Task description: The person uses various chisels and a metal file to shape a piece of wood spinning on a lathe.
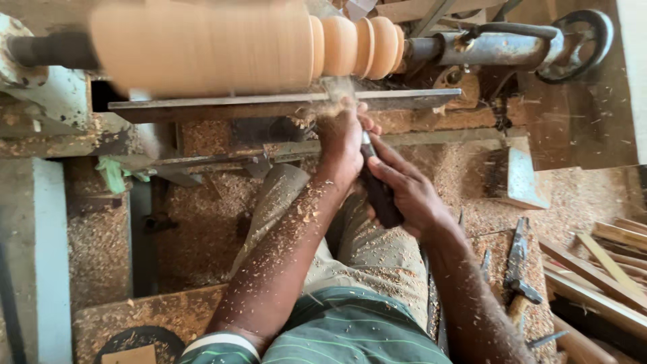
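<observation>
— How are the hands set?
— The left hand [341, 138] reaches forward, forearm flecked with shavings, fingers pressed over the chisel [375, 176] at the tool rest [283, 102]. The right hand [409, 192] sits lower, fist clamped round the dark handle.
— And the wood?
— The turned workpiece [236, 44] sits blurred on the lathe just above the rest, the chisel's tip under its beads.

Sawdust-strewn floor [202, 222] carries wooden slats [606, 263] and what look like spare metal tools [517, 259].
</observation>
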